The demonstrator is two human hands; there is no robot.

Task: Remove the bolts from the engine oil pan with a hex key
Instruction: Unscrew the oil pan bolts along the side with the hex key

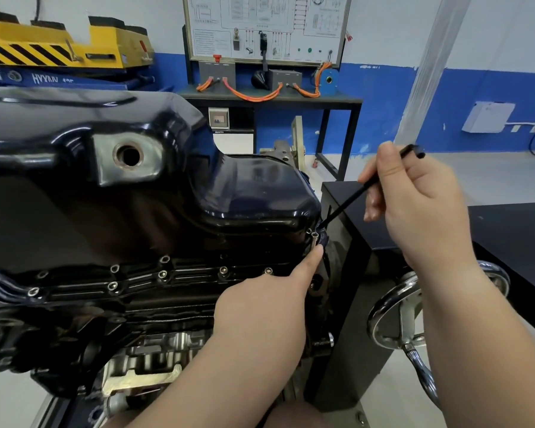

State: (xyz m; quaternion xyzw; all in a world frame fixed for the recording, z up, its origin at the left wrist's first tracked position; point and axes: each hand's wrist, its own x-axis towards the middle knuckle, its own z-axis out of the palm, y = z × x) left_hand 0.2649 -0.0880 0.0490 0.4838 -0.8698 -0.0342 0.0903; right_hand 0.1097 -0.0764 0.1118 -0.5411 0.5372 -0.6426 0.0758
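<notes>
The glossy black oil pan (pixel 136 180) fills the left and middle of the head view, mounted upside down on the engine. Several silver socket-head bolts (pixel 162 274) line its flange along the front. My right hand (pixel 414 205) grips a long black hex key (pixel 343 208) whose tip reaches down to the pan's right corner. A raised silver bolt (pixel 314 237) stands at that corner, just left of the key tip. My left hand (pixel 269 307) reaches up from below, its index finger touching the flange beside that bolt.
A black engine stand column (pixel 352 304) with a chrome handwheel (pixel 396 316) sits right of the engine. A black tabletop (pixel 513 236) lies behind my right arm. A training board on a stand (pixel 266 29) and a yellow lift (pixel 59 41) are at the back.
</notes>
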